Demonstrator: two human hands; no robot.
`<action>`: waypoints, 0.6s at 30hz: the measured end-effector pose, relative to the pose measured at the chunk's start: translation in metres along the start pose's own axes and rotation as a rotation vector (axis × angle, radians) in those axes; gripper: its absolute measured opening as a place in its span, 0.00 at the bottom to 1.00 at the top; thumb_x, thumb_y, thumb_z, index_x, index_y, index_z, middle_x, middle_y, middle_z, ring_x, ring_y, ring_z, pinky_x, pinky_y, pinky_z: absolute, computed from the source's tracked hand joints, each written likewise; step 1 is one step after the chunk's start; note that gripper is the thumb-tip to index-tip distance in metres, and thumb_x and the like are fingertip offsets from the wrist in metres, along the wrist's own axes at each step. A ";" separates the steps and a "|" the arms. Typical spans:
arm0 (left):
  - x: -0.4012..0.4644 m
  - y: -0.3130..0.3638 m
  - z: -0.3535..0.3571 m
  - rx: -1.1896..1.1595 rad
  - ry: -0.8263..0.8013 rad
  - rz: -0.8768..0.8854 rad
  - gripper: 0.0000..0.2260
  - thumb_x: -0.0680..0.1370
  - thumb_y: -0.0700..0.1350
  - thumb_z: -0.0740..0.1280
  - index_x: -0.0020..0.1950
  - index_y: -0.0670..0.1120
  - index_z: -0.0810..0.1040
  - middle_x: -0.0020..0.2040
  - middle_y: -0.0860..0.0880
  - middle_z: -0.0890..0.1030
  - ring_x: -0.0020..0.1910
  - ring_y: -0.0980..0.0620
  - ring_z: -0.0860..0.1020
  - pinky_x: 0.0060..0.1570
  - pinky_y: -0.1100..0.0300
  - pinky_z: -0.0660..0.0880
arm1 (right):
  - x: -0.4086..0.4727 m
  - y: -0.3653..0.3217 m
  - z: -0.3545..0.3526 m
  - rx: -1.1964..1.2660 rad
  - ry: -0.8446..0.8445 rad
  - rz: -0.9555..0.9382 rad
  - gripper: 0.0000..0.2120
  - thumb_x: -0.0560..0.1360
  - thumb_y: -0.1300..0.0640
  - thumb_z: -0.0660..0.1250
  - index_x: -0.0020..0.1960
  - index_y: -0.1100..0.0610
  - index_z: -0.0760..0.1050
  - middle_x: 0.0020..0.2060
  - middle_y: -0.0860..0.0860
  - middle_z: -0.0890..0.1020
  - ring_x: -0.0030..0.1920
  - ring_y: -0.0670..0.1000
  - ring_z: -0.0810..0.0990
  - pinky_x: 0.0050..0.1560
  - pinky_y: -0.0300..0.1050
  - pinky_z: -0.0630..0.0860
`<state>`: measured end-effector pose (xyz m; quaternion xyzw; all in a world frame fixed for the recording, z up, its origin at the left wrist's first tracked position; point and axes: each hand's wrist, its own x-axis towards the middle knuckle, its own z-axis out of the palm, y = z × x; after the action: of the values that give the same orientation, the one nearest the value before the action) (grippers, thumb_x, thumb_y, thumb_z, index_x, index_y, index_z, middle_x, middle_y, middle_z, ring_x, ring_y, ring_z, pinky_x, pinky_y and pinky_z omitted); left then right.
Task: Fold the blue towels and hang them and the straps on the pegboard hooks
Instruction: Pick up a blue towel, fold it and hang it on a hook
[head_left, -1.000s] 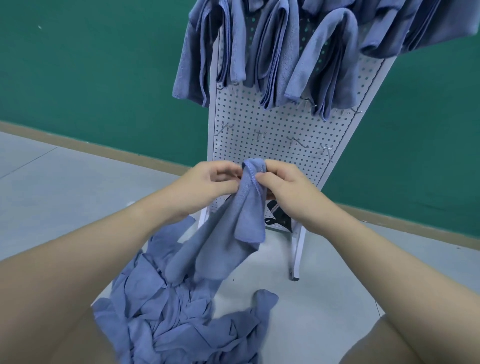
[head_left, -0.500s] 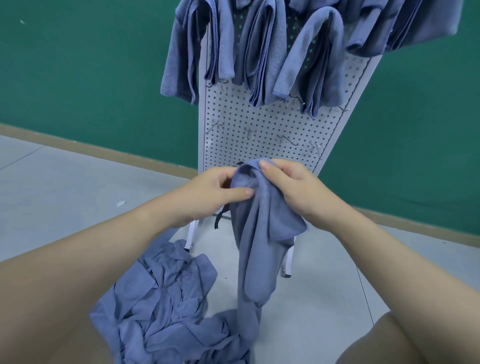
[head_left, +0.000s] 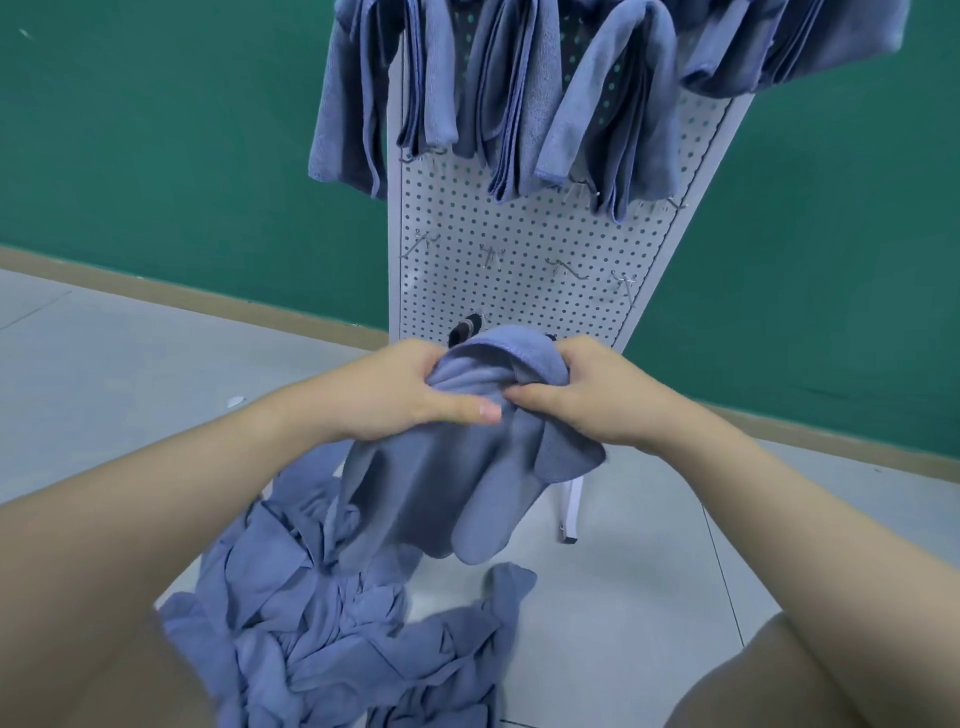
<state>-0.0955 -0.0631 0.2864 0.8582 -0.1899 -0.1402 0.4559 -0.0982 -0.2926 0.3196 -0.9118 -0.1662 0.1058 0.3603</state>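
At frame centre, the left hand and right hand gripped a soft blue microfibre towel; aligning its edges before folding seemed advisable.

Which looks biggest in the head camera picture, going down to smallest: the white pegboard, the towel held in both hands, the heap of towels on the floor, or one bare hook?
1. Heap of towels, nearest the camera, so unsure against the next.
2. Pegboard, partly covered.
3. Held towel.
4. Bare hook, plainly smallest.
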 end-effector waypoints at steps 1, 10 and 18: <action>0.000 -0.004 -0.001 0.100 -0.031 -0.051 0.31 0.63 0.66 0.77 0.49 0.41 0.82 0.42 0.44 0.85 0.39 0.46 0.81 0.47 0.49 0.80 | 0.000 -0.001 0.001 -0.030 -0.007 -0.010 0.09 0.80 0.56 0.71 0.40 0.53 0.79 0.32 0.42 0.80 0.30 0.36 0.75 0.34 0.30 0.71; -0.002 -0.009 -0.006 -0.042 -0.015 0.038 0.09 0.85 0.47 0.65 0.62 0.48 0.81 0.59 0.53 0.86 0.61 0.52 0.83 0.66 0.47 0.77 | 0.008 0.015 0.008 0.304 -0.004 0.066 0.10 0.85 0.56 0.63 0.62 0.55 0.81 0.56 0.52 0.87 0.59 0.52 0.85 0.64 0.53 0.80; -0.010 0.007 -0.009 -0.035 0.010 0.063 0.11 0.77 0.51 0.76 0.53 0.47 0.84 0.49 0.52 0.87 0.49 0.52 0.85 0.53 0.51 0.80 | 0.006 0.010 0.007 0.112 -0.165 0.070 0.20 0.67 0.46 0.83 0.54 0.51 0.84 0.47 0.47 0.88 0.49 0.45 0.86 0.56 0.45 0.81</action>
<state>-0.1020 -0.0558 0.2982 0.8445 -0.2119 -0.1247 0.4759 -0.0927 -0.2927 0.3076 -0.8836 -0.1571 0.2020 0.3920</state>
